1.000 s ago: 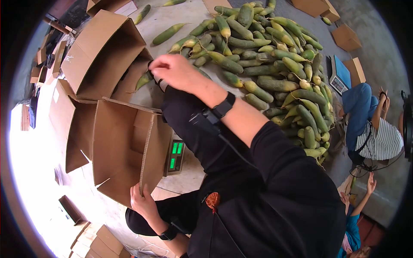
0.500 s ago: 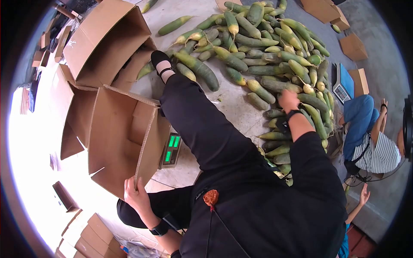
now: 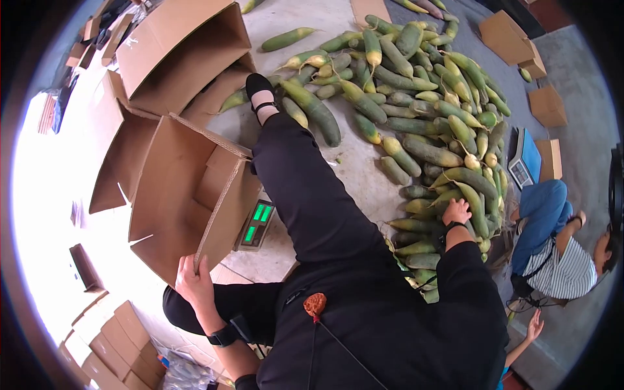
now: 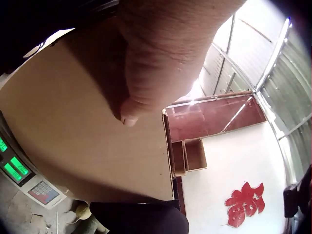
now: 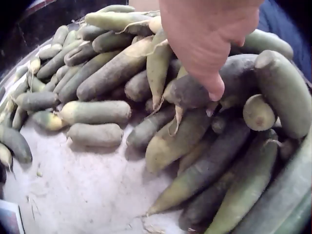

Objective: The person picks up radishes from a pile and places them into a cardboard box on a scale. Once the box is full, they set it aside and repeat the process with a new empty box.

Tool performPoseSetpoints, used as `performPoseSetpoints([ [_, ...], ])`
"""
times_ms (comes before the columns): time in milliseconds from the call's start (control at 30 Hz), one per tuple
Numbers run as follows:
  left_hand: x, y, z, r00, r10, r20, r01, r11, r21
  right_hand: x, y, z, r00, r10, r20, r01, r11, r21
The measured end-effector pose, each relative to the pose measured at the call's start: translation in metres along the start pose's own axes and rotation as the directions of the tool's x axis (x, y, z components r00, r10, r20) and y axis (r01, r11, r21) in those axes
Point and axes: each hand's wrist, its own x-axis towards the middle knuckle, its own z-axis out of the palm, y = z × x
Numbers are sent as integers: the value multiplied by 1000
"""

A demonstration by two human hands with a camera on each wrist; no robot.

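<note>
My left hand (image 3: 195, 286) grips the near rim of an open cardboard box (image 3: 218, 224), thumb lying along one wall. The box stands by a scale (image 3: 255, 224) with green lit digits, and its visible inside is bare. On the right, a large heap of green radishes (image 3: 429, 153) covers the floor, pale yellowish at their ends. My right hand (image 3: 457, 211) reaches down into the heap's near side. In the right wrist view its thumb and fingers curl over a dark green radish (image 5: 187, 92), the far fingers being hidden.
Another open box (image 3: 188, 58) lies on its side beyond the first. My outstretched leg (image 3: 312, 188) lies between box and heap, and a loose radish (image 3: 286, 39) lies past my foot. A person in a striped shirt (image 3: 562, 266) sits at the right near a blue-topped scale (image 3: 528, 156).
My right hand moved from beside my foot, where a long radish now lies, back to the heap, then lower along its near side. The left hand stays on the box rim.
</note>
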Motion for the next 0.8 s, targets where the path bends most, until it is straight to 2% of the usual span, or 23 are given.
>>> performPoseSetpoints([
  [233,2,3,-2,1000,-22,-7,22,1000,13,12,0,27,979,-199,-31,194,973,-126],
  [400,3,3,-1,1000,0,-27,0,1000,28,3,3,4,960,-277,33,276,928,-250],
  [533,3,0,-2,1000,-10,-19,11,999,35,-3,14,-15,974,-222,-45,213,965,-155],
  [600,4,2,-3,999,-36,-18,36,999,39,-14,16,-31,989,-147,-4,147,989,20],
  [667,4,0,-3,999,-33,-25,33,999,33,-14,19,-32,989,-149,-28,150,986,75],
  [767,4,-2,-3,999,-48,-10,48,998,43,-24,20,-45,966,-140,-218,201,937,286],
  [800,4,-3,-3,999,-51,-4,51,998,40,-24,17,-53,965,-144,-219,204,938,282],
])
